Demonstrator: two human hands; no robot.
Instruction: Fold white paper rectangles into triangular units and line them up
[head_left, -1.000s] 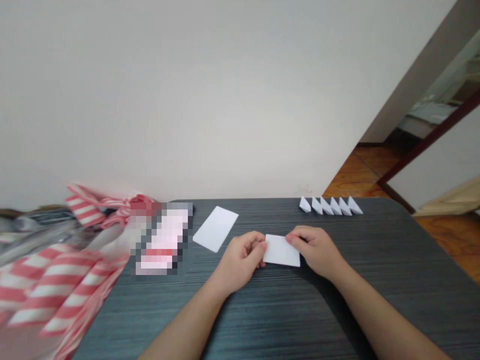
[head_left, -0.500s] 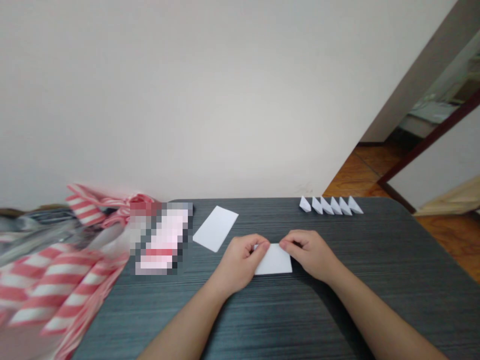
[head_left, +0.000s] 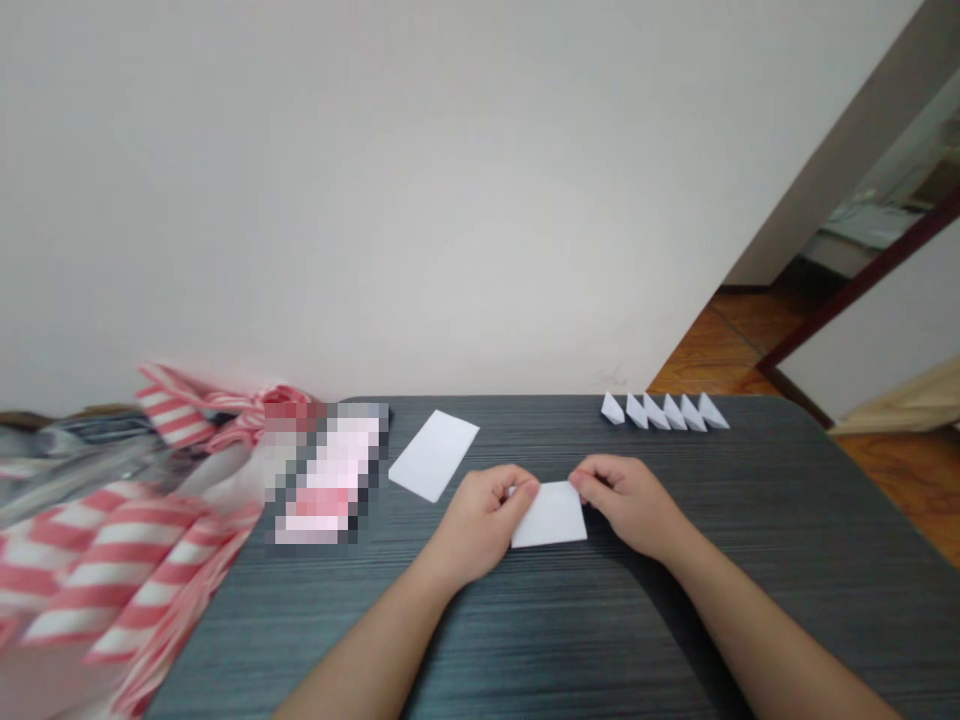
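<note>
Paper (head_left: 551, 516) was pinched at its edges by the clenched left grip (head_left: 480, 525) and right grip (head_left: 626, 505); a slackened hold could let it slide on the table (head_left: 570, 640).

Two bare forearms (head_left: 360, 650) of the person are visible over the dark grey striped worktop (head_left: 600, 640), and each one becomes more narrow toward the wrist. The left hand (head_left: 480, 525) and the right hand (head_left: 630, 505) are bare too, with smooth skin and rounded knuckles.
</note>
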